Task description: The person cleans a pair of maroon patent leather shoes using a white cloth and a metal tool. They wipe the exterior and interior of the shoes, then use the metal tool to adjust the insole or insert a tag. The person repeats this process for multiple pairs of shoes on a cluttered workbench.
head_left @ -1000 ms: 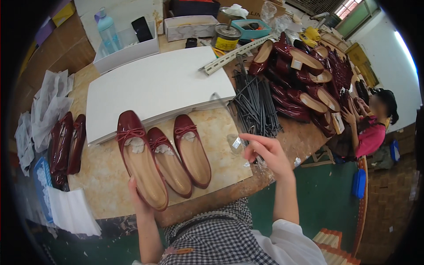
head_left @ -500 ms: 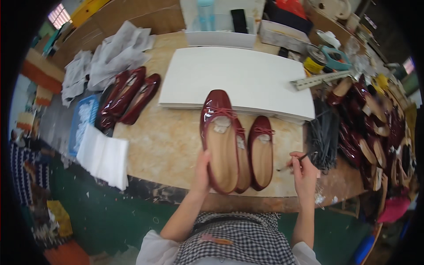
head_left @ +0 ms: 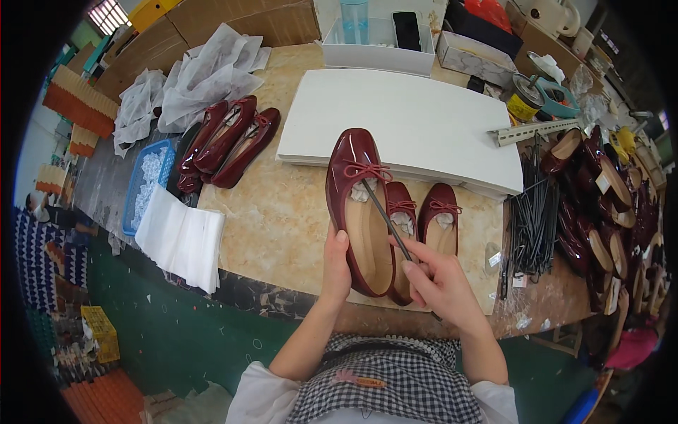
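My left hand [head_left: 337,267] is closed on the left side of a dark red patent ballet flat [head_left: 351,152], which has a thin bow and a beige insole. Pinched in my right hand [head_left: 443,283] is a slim dark stick [head_left: 386,215]. It slants across the shoe's opening, its tip at the white stuffing below the bow. Two more such flats stand on the table to the right: one flat [head_left: 400,195] partly behind the held shoe, the other flat [head_left: 439,201] partly hidden by my right hand.
A stack of white sheets [head_left: 402,113] lies behind the shoes. To the left are more red flats [head_left: 229,141], white cloths [head_left: 180,240] and a blue basket [head_left: 169,157]. Dark sticks [head_left: 533,219] and a heap of shoes [head_left: 600,226] fill the right.
My right hand has swung left with the stick, from beside the shoes to over the held flat. The stick's tip has reached the toe end of the opening.
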A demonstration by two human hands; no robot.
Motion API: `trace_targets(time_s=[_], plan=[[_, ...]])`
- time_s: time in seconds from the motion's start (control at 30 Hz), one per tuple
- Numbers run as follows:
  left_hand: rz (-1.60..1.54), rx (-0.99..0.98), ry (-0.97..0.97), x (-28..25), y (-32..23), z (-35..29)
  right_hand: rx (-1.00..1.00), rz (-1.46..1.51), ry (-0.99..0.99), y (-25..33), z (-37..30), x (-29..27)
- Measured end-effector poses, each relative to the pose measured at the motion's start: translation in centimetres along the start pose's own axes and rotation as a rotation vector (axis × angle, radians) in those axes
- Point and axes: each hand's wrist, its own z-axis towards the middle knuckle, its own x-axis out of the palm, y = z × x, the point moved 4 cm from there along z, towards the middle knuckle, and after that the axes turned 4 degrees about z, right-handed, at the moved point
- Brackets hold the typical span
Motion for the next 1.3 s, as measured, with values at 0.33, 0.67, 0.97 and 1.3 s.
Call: trace_targets(time_s=[0.33, 0.67, 0.97, 1.3], plan=[[0.055, 0.142, 0.062, 1.2, -2.6, -1.0, -0.171, -0.133, -0.123, 1.1, 1.7, 1.0], [0.016, 0.054, 0.054, 1.4, -2.7, -1.5, -0.314, -0.268, -0.176, 1.7, 1.9, 1.2], [0.191, 0.230, 0.035, 1.6, -1.8, -2.7, -0.566, -0.682, -0.503, -0.3, 3.6, 4.6], [0.609, -0.160, 0.045, -7.7, 3.2, -2.0, -0.216, -0.408, -0.264, -3.3, -1.9, -5.1]])
